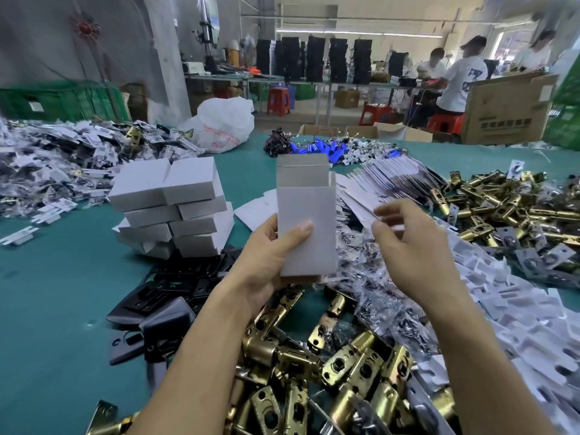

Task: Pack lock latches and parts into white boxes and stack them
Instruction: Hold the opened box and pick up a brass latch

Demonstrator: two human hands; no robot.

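Note:
My left hand [270,255] grips an upright white box [306,215] near its lower end, thumb across the front, top flap standing open. Just right of the box my right hand [411,243] hovers with fingers loosely curled; I see nothing in it. Brass lock latches [348,368] lie heaped below my hands, and another heap of brass latches [508,208] is at the right. A stack of closed white boxes [172,208] stands to the left of the held box. Flat unfolded box blanks [389,180] fan out behind my right hand.
Black plates [163,309] lie at the left of the near latch heap. Bagged small parts [376,277] and white card pieces [518,309] cover the right side. More bagged parts [56,158] pile up far left on the green table [47,309]. People work at benches behind.

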